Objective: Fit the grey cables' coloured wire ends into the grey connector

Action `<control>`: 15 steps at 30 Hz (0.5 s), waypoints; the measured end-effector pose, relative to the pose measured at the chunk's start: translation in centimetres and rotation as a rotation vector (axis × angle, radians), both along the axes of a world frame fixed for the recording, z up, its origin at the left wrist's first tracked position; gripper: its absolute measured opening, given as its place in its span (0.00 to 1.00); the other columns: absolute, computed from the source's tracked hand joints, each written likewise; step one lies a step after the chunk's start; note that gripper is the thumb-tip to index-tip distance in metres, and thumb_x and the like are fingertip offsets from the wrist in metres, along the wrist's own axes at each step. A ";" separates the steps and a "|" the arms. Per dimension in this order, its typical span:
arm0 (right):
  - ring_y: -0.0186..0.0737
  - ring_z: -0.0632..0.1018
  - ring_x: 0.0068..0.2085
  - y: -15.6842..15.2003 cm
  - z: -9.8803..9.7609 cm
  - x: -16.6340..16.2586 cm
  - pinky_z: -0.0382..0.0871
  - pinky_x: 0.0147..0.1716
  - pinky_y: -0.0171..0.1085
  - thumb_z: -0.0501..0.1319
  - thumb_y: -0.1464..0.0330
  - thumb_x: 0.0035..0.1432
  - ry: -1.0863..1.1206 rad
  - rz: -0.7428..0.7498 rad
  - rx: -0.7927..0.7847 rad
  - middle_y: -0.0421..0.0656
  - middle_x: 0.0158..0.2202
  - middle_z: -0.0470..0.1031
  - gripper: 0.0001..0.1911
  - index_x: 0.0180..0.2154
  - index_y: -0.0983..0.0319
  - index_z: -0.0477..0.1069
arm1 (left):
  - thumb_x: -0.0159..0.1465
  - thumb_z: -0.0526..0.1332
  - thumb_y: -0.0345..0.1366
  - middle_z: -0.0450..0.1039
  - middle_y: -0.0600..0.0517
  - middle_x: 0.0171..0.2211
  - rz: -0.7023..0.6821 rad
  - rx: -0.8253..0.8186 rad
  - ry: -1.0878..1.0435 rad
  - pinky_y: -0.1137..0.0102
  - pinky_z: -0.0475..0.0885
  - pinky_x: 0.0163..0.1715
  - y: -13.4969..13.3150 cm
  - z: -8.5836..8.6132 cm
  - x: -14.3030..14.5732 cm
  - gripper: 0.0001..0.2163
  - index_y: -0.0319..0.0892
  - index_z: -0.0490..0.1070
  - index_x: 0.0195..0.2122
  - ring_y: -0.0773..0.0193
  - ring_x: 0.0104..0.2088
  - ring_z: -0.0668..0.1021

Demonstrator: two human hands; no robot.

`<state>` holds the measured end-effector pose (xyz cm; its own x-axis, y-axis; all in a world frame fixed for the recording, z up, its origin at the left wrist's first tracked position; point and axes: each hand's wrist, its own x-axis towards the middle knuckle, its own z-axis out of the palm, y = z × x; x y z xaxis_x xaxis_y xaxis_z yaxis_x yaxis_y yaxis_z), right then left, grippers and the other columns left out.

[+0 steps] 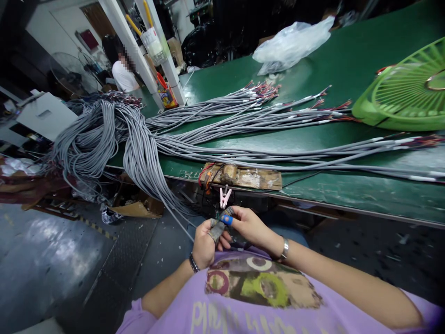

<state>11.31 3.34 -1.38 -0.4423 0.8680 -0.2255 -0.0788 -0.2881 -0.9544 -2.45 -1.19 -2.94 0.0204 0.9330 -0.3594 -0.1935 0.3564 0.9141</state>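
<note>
My left hand (204, 245) is closed, its thumb and finger wrapped in grey tape. A single grey cable (186, 228) runs down from the bundle and passes into this hand. Right against it, my right hand (248, 226) is closed in a pinch, with blue tape on one finger and grey tape on another. Thin dark wire ends seem to show between the fingertips, but the fingers mostly hide them. Just beyond my fingertips a pink clothespin (225, 198) points towards me from a wooden block (255, 178) at the bench edge.
Long bundles of grey cables (208, 132) with stripped ends lie across the green bench (347, 185) and hang over its edge at left. A green fan (403, 90) stands at right, a plastic bag (292, 44) at the back. Behind a white post sits another person (124, 76).
</note>
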 end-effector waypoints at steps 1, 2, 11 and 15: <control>0.31 0.66 0.20 0.1 -0.1 0.0 0.60 0.21 0.32 0.65 0.56 0.44 -0.008 -0.011 -0.002 0.36 0.17 0.68 0.17 0.25 0.63 0.66 | 0.55 0.62 0.45 0.74 0.51 0.19 0.022 0.003 -0.015 0.79 0.57 0.10 0.0 0.0 0.0 0.14 0.38 0.66 0.25 0.70 0.14 0.72; 0.30 0.66 0.21 0.2 -0.1 -0.1 0.60 0.21 0.32 0.65 0.56 0.44 -0.017 -0.026 -0.003 0.37 0.18 0.68 0.17 0.24 0.63 0.67 | 0.55 0.62 0.45 0.74 0.51 0.20 0.042 0.004 -0.028 0.79 0.57 0.10 0.0 0.0 0.1 0.14 0.38 0.66 0.25 0.69 0.14 0.73; 0.31 0.66 0.24 -0.1 -0.9 0.3 0.61 0.25 0.32 0.65 0.56 0.45 0.022 -0.029 0.020 0.37 0.22 0.68 0.18 0.25 0.64 0.67 | 0.54 0.63 0.41 0.74 0.51 0.20 0.139 0.028 -0.037 0.78 0.58 0.11 0.2 0.2 0.1 0.11 0.38 0.68 0.27 0.68 0.16 0.74; 0.30 0.65 0.23 0.1 -0.6 0.7 0.60 0.24 0.31 0.64 0.55 0.46 0.000 0.012 0.028 0.38 0.23 0.68 0.17 0.27 0.64 0.68 | 0.54 0.62 0.42 0.72 0.53 0.17 0.103 0.019 0.038 0.79 0.51 0.10 0.0 0.6 0.0 0.12 0.38 0.66 0.23 0.74 0.11 0.68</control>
<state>11.99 3.44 -1.97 -0.4529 0.8685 -0.2014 -0.0751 -0.2622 -0.9621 -2.44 -1.17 -2.35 -0.0899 0.9361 -0.3400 -0.1930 0.3185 0.9281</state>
